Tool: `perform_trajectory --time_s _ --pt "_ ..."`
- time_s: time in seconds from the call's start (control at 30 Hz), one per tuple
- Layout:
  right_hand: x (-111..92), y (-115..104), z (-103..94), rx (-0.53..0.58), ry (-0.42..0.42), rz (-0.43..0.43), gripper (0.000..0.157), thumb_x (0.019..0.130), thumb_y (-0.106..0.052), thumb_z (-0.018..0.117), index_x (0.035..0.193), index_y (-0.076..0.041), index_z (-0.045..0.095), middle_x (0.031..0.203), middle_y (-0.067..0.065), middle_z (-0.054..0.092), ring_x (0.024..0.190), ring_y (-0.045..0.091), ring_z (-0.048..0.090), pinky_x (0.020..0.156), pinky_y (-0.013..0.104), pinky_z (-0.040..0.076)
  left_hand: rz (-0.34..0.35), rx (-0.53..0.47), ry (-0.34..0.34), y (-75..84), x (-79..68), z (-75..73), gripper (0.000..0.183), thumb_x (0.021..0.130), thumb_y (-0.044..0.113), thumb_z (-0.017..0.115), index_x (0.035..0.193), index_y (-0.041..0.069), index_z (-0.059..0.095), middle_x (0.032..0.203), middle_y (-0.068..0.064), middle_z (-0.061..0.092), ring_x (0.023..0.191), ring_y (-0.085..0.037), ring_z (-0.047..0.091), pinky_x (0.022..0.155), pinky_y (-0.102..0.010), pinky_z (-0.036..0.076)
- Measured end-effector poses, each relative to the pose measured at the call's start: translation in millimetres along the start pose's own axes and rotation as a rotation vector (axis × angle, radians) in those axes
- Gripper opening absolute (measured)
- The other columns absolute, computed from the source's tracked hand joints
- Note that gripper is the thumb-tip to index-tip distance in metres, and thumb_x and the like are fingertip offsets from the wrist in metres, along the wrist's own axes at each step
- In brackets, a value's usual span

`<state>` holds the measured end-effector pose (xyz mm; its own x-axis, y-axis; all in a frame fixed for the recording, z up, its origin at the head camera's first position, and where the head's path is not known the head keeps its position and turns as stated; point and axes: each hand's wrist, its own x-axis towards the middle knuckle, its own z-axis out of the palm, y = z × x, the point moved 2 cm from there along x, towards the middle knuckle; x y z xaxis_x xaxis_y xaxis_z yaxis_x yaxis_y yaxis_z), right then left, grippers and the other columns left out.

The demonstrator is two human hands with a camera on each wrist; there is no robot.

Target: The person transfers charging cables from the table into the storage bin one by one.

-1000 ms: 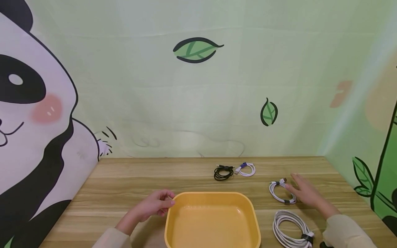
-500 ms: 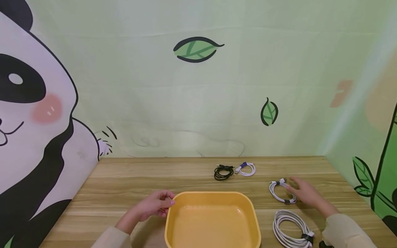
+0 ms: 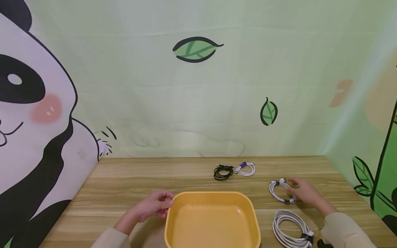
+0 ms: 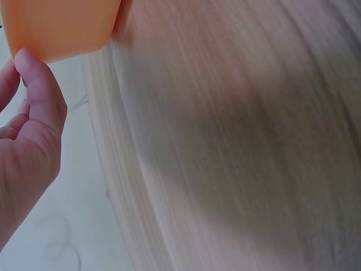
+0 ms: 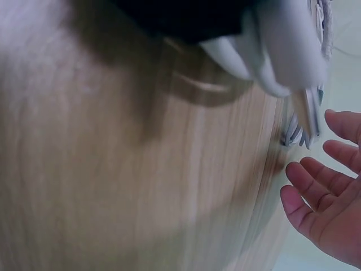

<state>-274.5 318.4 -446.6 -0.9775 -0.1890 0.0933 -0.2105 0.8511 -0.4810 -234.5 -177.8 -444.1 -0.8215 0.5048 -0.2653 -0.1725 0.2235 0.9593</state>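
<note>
My left hand (image 3: 152, 207) is at the far left corner of a yellow plastic tray (image 3: 214, 197), its thumb and forefinger pinching the rim. The same orange-looking tray (image 4: 62, 28) fills the upper left of the left wrist view, with the thumb tip on its edge. On the right, a white USB cable (image 3: 274, 194) lies coiled with black ties. My right hand (image 3: 305, 194) hovers beside it, fingers apart and overlapping the coil's right side. In the right wrist view that hand (image 5: 333, 192) shows relaxed, bent fingers and holds nothing.
A thicker white coiled cable (image 3: 280, 230) with a black strap lies right of the tray. Farther back are a black coiled cable (image 3: 223, 173) and a white one with a purple tie (image 3: 247, 169). A printed cloth backdrop (image 3: 155, 103) rises behind the wooden table (image 3: 130, 172).
The right hand's fingertips have bent in and dropped a little towards the coiled USB cable. The left hand and the tray have stayed in place.
</note>
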Motion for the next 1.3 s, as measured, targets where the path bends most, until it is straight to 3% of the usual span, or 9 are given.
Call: perform_trajectory --time_s 0.23,0.57,0.8,1.0,1.17,1.3 --pt "3.3 3.3 0.5 0.043 -0.007 0.041 0.042 0.079 -0.009 0.06 0.111 0.015 0.047 0.094 0.032 0.057 0.086 0.04 0.056 0.069 0.044 0.048 -0.005 -0.016 -0.017 -0.1 -0.7 -0.9 0.034 0.087 0.017 0.055 0.11 -0.007 0.043 0.077 -0.001 0.051 0.06 -0.007 0.049 0.054 -0.018 0.045" --pt "6.4 6.0 1.4 0.176 -0.029 0.153 0.043 0.077 -0.006 0.06 0.11 0.017 0.045 0.088 0.025 0.056 0.076 0.025 0.054 0.059 0.029 0.045 -0.023 -0.031 -0.016 0.1 -2.3 -0.3 0.035 0.086 0.017 0.055 0.111 -0.006 0.043 0.081 -0.002 0.052 0.062 -0.008 0.05 0.055 -0.018 0.046" --pt "6.3 7.9 4.9 0.287 -0.062 0.232 0.044 0.078 -0.004 0.057 0.113 0.017 0.04 0.087 0.022 0.053 0.069 0.016 0.052 0.051 0.03 0.047 -0.033 -0.039 -0.006 -0.5 -1.8 -0.3 0.034 0.086 0.016 0.055 0.111 -0.005 0.044 0.082 -0.002 0.052 0.063 -0.008 0.05 0.057 -0.018 0.047" --pt "7.4 11.2 7.7 0.294 -0.067 0.262 0.042 0.078 -0.005 0.058 0.112 0.015 0.041 0.09 0.025 0.055 0.069 0.017 0.054 0.051 0.032 0.047 -0.037 -0.058 0.012 -1.4 -1.6 0.4 0.033 0.086 0.016 0.054 0.111 -0.005 0.044 0.083 -0.003 0.052 0.066 -0.009 0.051 0.058 -0.019 0.047" --pt "15.6 39.2 18.6 0.369 -0.071 0.214 0.045 0.075 -0.013 0.064 0.11 0.008 0.047 0.086 0.019 0.057 0.067 0.015 0.053 0.049 0.031 0.047 -0.034 -0.08 0.02 -0.8 -2.6 2.0 0.032 0.087 0.013 0.053 0.11 -0.006 0.043 0.08 -0.001 0.051 0.067 -0.008 0.05 0.058 -0.018 0.047" --pt "15.8 38.4 18.8 0.379 -0.065 0.222 0.043 0.074 -0.011 0.065 0.109 0.008 0.048 0.084 0.017 0.056 0.065 0.014 0.053 0.049 0.03 0.047 -0.032 -0.099 0.025 -1.3 -3.1 2.7 0.031 0.087 0.011 0.052 0.11 -0.007 0.043 0.079 -0.001 0.051 0.069 -0.008 0.049 0.058 -0.017 0.047"
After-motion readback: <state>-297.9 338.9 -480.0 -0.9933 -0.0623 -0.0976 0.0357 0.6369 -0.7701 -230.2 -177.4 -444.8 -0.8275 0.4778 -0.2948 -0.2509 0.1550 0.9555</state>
